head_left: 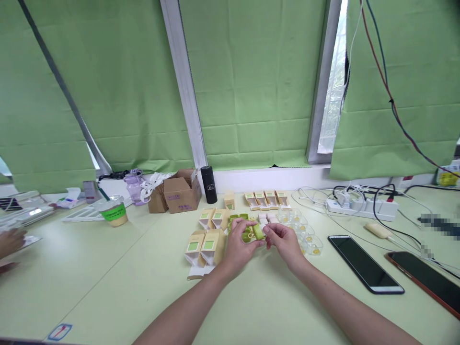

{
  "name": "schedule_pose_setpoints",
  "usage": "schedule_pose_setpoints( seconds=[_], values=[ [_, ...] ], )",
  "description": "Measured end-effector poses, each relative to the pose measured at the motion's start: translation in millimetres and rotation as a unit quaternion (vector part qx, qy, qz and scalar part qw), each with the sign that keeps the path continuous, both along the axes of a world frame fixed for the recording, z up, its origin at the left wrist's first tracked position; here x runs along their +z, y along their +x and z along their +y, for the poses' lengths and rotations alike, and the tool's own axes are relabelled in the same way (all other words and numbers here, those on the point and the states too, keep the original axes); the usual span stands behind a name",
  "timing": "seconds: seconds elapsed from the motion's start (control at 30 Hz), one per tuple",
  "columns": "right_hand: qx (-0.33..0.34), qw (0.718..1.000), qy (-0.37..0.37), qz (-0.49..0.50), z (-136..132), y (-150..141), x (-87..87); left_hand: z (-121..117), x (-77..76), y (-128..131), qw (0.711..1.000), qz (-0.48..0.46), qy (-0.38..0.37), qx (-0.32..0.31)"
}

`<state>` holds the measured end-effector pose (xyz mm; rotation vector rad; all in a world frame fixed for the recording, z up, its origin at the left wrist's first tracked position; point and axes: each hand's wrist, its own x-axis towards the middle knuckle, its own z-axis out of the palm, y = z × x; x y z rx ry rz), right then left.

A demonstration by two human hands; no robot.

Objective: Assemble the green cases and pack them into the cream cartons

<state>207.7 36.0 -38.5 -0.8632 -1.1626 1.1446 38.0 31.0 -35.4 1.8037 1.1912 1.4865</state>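
Observation:
A small green plastic case [258, 232] is held up between my two hands, tilted. My left hand [239, 242] grips it with thumb and fingers on its left side. The fingertips of my right hand [285, 242] are pinched at its right end, where a whitish bit shows; I cannot make out what that is. More green cases [247, 236] lie behind my left hand, partly hidden. Small white pieces [263, 218] sit just beyond the fingers. To the right stand several clear plastic cups [314, 245] with yellow bits inside.
Open cream cartons [214, 244] stand left, with another row of cartons [266, 200] behind. A cardboard box [182, 191], black bottle [209, 184] and drink cup [114, 212] stand further back. Right are a phone [364, 263] and power strip [362, 209]. Another person's hand [11, 242] is far left.

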Motion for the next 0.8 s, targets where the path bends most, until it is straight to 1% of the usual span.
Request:
schedule_pose_setpoints(
  seconds=[0.27, 0.4, 0.5, 0.57, 0.67, 0.73, 0.8],
  values=[
    [0.014, 1.000, -0.003, 0.009, -1, -2, -1.1, -1, 0.4, 0, 1.000, -0.006, -0.012, -0.004],
    [0.024, 1.000, -0.003, 0.014, -1, -2, -1.0, -1, 1.1, 0, 1.000, -0.008, -0.020, -0.020],
    [0.017, 1.000, 0.008, 0.005, -2, -1, 0.1, 2, 0.7, 0, 0.999, -0.021, -0.020, -0.037],
    [0.013, 1.000, 0.028, -0.006, -3, 0, 1.6, 5, 0.8, -1, 0.996, -0.045, -0.029, -0.065],
    [-0.009, 0.997, 0.068, -0.036, -7, 4, 5.6, 9, 2.6, -1, 0.982, -0.117, -0.071, -0.132],
    [-0.038, 0.991, 0.105, -0.068, -11, 7, 9.4, 10, 4.5, -1, 0.969, -0.157, -0.102, -0.163],
    [-0.055, 0.981, 0.154, -0.106, -15, 9, 12.9, 9, 6.4, -1, 0.960, -0.177, -0.122, -0.179]
  ],
)
